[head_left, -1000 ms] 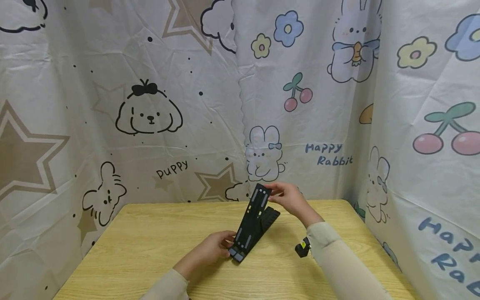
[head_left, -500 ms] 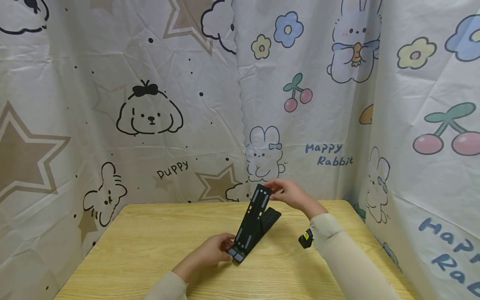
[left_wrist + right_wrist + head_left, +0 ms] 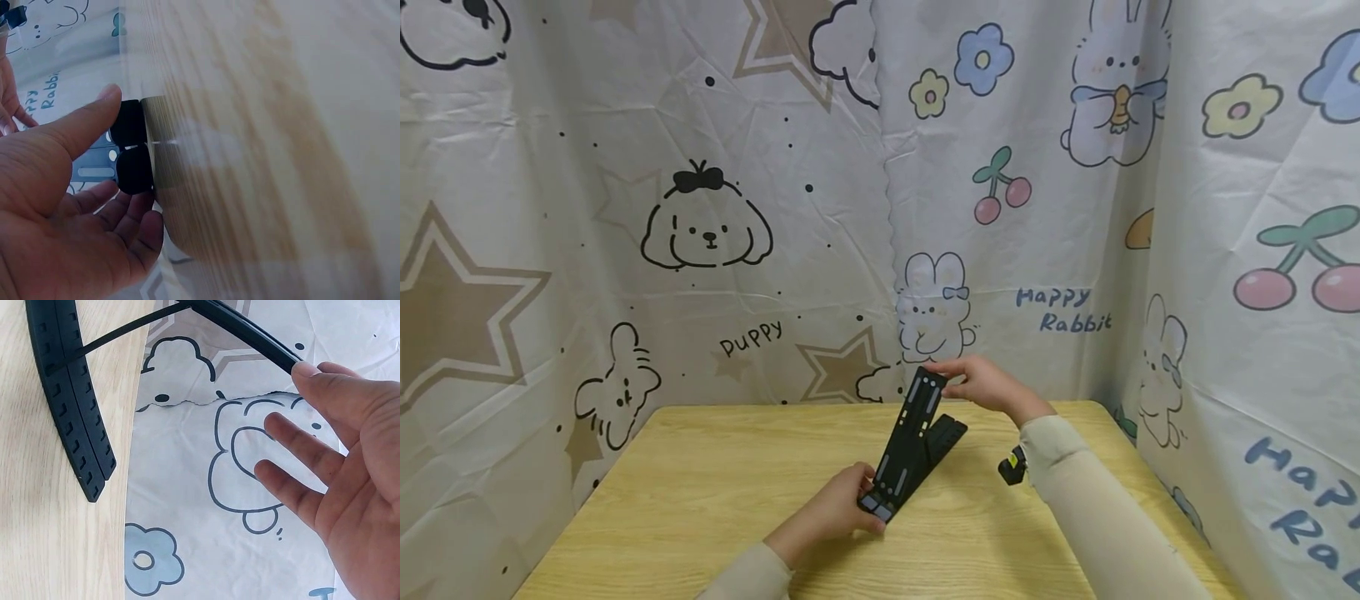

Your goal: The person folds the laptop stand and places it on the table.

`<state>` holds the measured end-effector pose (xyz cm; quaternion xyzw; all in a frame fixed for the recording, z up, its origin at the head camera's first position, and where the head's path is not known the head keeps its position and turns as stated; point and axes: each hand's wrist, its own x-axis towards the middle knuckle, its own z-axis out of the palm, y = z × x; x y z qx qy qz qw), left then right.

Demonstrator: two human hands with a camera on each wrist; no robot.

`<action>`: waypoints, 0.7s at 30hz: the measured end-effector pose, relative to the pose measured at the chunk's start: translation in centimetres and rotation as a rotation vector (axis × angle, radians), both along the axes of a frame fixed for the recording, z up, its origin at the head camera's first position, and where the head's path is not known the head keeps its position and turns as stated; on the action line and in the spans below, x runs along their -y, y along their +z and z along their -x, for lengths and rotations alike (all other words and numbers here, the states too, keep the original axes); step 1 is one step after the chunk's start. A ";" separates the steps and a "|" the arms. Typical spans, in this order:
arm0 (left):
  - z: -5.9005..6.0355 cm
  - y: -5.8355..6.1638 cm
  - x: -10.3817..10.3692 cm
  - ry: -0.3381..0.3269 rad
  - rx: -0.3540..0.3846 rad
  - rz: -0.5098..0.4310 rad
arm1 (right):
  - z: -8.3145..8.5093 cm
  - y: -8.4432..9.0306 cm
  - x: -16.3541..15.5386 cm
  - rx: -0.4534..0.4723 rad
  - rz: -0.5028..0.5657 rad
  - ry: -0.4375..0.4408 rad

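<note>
Head view: two hands work on one black folding stand [image 3: 913, 446] near the middle of a wooden table [image 3: 700, 500]. The stand's upper arm tilts up and away, its lower end resting on the tabletop. The left hand [image 3: 842, 512] pinches that lower end, fingers curled around it. The right hand [image 3: 985, 385] touches the raised top end with its fingertips. A small black and yellow object [image 3: 1012, 467] hangs under the right sleeve. A cartoon-printed cloth [image 3: 700, 233] forms the backdrop behind and to the right.

Left wrist view: the left hand [image 3: 56, 206] has thumb and fingers closed on the stand's two black rubber feet [image 3: 132, 147], pressed against the table edge of the frame. The picture is blurred.

Right wrist view: the right hand [image 3: 350, 469] is loose, fingers fairly straight, only the index fingertip [image 3: 306, 370] touching the tip of the raised arm. The notched base strip [image 3: 72, 400] lies flat on the table, and a thin strut runs from it up to the arm.

To do this well, I judge the left hand should keep the foot end pinned while the right moves the arm slowly so the strut seats in a notch.

Count: one stand, two hands, one table.
</note>
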<state>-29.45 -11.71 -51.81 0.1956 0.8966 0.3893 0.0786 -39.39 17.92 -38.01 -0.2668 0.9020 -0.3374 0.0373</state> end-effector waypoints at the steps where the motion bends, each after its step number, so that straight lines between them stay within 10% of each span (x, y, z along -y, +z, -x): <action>1: 0.0 0.0 -0.1 0.003 -0.002 -0.002 | 0.1 0.0 0.0 0.004 0.004 -0.004; 21: 1.4 0.6 1.3 -0.083 0.060 0.015 | -2.2 -0.7 -1.6 0.041 0.083 -0.101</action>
